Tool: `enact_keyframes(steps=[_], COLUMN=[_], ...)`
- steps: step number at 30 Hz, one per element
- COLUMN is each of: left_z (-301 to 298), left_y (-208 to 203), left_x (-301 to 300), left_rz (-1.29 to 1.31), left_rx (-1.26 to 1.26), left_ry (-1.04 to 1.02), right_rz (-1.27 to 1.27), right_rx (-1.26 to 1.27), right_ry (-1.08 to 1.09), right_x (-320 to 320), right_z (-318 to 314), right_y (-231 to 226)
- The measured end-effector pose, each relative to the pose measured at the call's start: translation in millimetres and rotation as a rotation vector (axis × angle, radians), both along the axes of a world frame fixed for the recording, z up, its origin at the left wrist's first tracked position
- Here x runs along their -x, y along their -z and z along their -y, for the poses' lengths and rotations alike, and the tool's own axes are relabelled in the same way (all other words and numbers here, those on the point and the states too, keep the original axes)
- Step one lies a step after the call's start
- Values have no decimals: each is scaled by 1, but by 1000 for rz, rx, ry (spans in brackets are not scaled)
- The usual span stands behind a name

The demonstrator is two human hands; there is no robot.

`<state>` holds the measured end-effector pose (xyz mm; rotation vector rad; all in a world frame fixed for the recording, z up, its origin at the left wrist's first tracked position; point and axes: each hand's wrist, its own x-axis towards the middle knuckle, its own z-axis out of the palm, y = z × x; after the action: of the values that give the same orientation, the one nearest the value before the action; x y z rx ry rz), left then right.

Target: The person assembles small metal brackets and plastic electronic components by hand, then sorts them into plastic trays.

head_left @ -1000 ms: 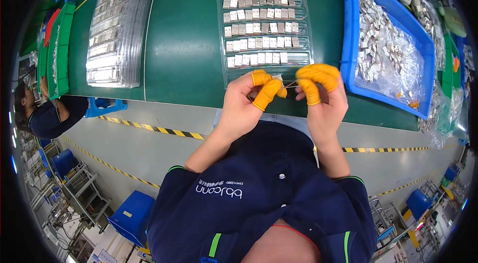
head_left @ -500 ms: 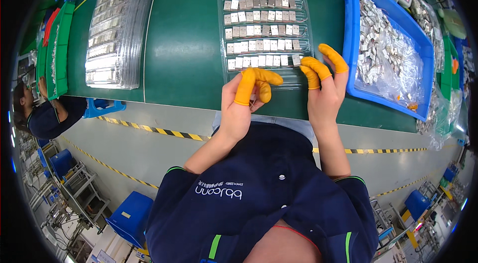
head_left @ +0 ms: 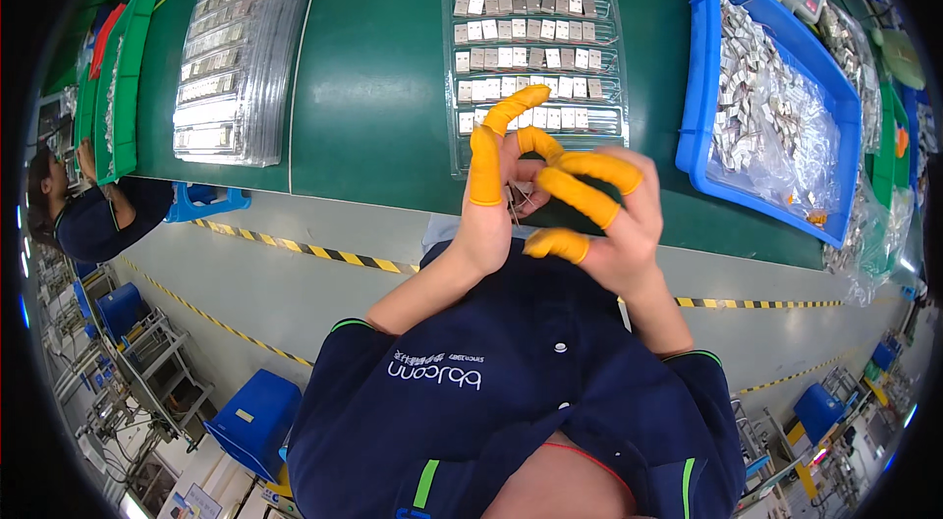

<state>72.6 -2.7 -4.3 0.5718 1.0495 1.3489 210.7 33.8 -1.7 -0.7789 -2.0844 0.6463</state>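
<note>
My left hand (head_left: 491,185), with yellow finger cots, is raised over the table's near edge. Its lower fingers curl round several small metal connectors with thin leads (head_left: 519,197), partly hidden in the palm, while its upper fingers stretch out. Close beside it is my right hand (head_left: 624,215), also in yellow finger cots, its fingers apart and reaching toward the left palm; nothing shows between them. Just beyond both hands lies a clear plastic tray (head_left: 614,131) holding rows of silver USB plugs (head_left: 521,57). My hands cover part of its nearest row.
A blue bin (head_left: 699,77) of loose metal connectors and plastic bags stands at right. On the left lies a stack of filled clear trays (head_left: 231,57). Farther left are a green bin (head_left: 123,97) and a seated co-worker (head_left: 88,215). The green table (head_left: 368,77) ends just below my hands.
My right hand has left the tray's near right corner and come down and left to my left hand. My left hand has turned, raising its fingers and showing the connectors in its palm.
</note>
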Motion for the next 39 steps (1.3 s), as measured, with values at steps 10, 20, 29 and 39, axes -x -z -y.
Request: enact_keyframes(steps=[10, 20, 29, 39], left_z=[7, 9, 17, 13], left_y=[3, 1, 4, 11], left_x=[-6, -10, -1, 11], left_rz=[35, 1, -127, 467], left_rx=[21, -83, -20, 50], left_ry=[92, 34, 120, 453], right_rz=[-18, 119, 80, -128], right_rx=[100, 155, -181, 50], right_ry=[179, 48, 253, -41], right_x=[0, -2, -11, -17], right_z=[2, 6, -2, -7], right_y=[3, -7, -6, -4])
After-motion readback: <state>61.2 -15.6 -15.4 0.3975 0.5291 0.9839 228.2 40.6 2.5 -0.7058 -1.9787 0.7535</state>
